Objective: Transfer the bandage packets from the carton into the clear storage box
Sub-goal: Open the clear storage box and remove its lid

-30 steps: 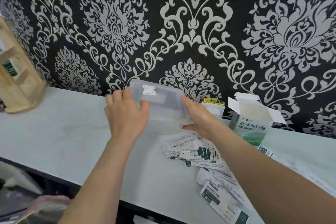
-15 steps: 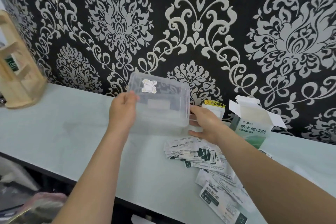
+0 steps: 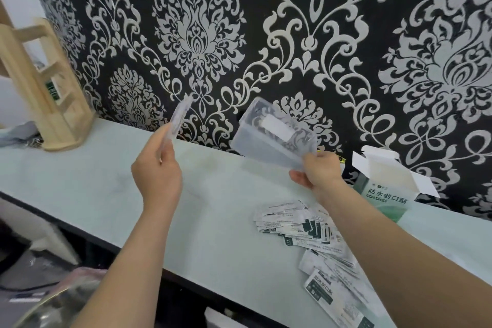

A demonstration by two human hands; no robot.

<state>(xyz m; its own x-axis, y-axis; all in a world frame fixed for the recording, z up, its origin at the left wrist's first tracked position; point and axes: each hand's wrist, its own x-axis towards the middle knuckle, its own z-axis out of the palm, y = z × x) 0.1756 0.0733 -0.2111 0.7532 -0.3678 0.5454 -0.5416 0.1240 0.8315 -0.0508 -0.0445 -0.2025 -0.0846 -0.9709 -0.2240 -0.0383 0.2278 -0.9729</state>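
My left hand (image 3: pixel 157 173) grips the clear lid (image 3: pixel 179 117) by its lower edge, held upright and edge-on above the table. My right hand (image 3: pixel 318 172) holds the clear storage box (image 3: pixel 271 134) by one corner, tilted in the air near the wall; it looks empty. Several white-and-green bandage packets (image 3: pixel 295 226) lie scattered on the table below my right forearm, reaching toward the front right edge. The green-and-white carton (image 3: pixel 386 194) stands at the right by the wall with its top flaps open.
A pale table (image 3: pixel 93 181) runs along a black-and-silver patterned wall. A wooden rack (image 3: pixel 45 93) stands at the back left. The table's dark front edge crosses the lower left, with clutter on the floor beyond it.
The lid has come off the box: my left hand carried it up and to the left, while my right hand lifted and tilted the box to the right.
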